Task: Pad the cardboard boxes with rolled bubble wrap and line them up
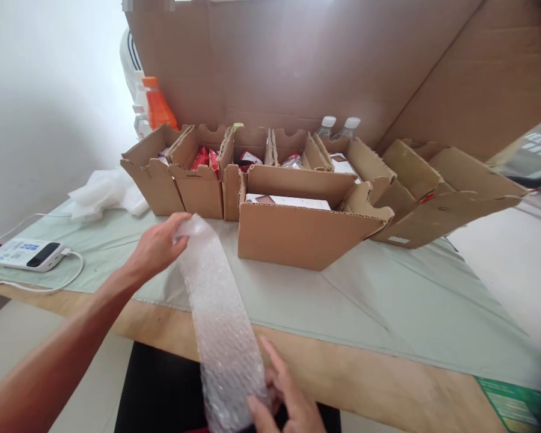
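Note:
A long strip of bubble wrap [225,313] stretches from the table top down over its front edge toward my lap. My left hand [165,243] pinches the far end of the strip between thumb and fingers. Near the lower right side of the strip, my right hand [284,391] grips its edge, with the thumb on top and the index finger stretched out. Just beyond the strip, to the right, stands an open cardboard bin [293,234] with white boxes inside.
Behind stand several cardboard bins [201,195], some with red packets [202,158]. Crumpled plastic wrap [106,195] and a white power bank [27,254] with a cable lie at left. An orange bottle [157,105] and clear bottles [327,125] stand before a tall cardboard panel [288,60].

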A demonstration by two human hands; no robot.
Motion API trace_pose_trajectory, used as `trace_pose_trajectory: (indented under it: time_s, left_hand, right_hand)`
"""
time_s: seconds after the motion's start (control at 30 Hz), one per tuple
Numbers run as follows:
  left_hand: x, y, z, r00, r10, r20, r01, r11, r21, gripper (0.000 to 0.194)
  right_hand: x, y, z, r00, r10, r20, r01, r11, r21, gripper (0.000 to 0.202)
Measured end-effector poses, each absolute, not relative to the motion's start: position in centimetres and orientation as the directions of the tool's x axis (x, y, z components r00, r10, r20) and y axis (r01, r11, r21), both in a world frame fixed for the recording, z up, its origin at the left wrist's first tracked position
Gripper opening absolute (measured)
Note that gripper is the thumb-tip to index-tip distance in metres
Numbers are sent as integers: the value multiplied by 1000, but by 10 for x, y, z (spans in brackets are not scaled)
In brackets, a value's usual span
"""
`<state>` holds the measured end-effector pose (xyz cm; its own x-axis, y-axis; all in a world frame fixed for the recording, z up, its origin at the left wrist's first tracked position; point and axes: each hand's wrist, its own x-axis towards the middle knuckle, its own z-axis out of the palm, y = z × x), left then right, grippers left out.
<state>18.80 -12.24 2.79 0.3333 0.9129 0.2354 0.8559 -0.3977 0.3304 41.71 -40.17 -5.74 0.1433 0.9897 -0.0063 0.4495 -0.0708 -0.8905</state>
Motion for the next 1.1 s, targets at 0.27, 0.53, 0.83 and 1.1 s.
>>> trace_pose_trajectory:
  time_s: [0.27, 0.53, 0.83, 1.1]
  left_hand:
    - [221, -98, 9, 515, 803, 302, 758, -590, 276, 53]
    - [125, -272, -16, 738, 659, 145, 505, -682, 529, 75]
    - [156, -303, -32, 414, 837, 356, 508, -538, 673, 23]
    - [175, -265, -32, 275, 960, 58, 590, -216, 778, 48]
  right_hand:
    - [395, -371, -35, -155, 985, -71, 518, 20, -855, 40]
    - [396, -377, -21, -107, 955, -278, 144, -262, -954, 33]
    - [385, -381, -20, -106, 956, -275, -362, -295, -885, 55]
    - [394, -373, -19, -12, 944, 329, 520, 287, -805, 38]
